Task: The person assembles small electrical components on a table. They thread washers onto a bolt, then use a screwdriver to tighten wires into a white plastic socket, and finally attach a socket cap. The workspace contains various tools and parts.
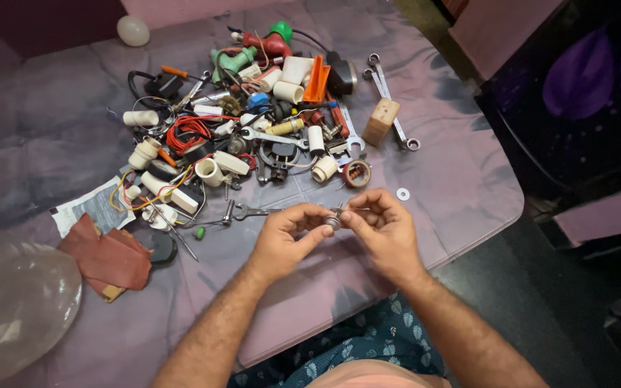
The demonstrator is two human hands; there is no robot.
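My left hand [287, 236] and my right hand [381, 225] meet over the near part of a table covered with a mauve cloth [440, 165]. Between their fingertips they pinch a small round metal part [333, 220], like a nut or bearing on a short bolt. Both hands grip it from opposite sides. Just beyond the hands lie a roll of tape [356, 173] and a small white washer [402, 193]. A metal plier-like tool [242, 211] lies left of my left hand.
A heap of hardware covers the table's middle: spanners [386, 93], white plastic pipe fittings [288, 92], red wire [188, 131], a wooden block [380, 121], an orange part [316, 79]. A red-brown cloth [109, 259] and a clear plastic bag [8, 302] lie at left. The table edge runs close at right.
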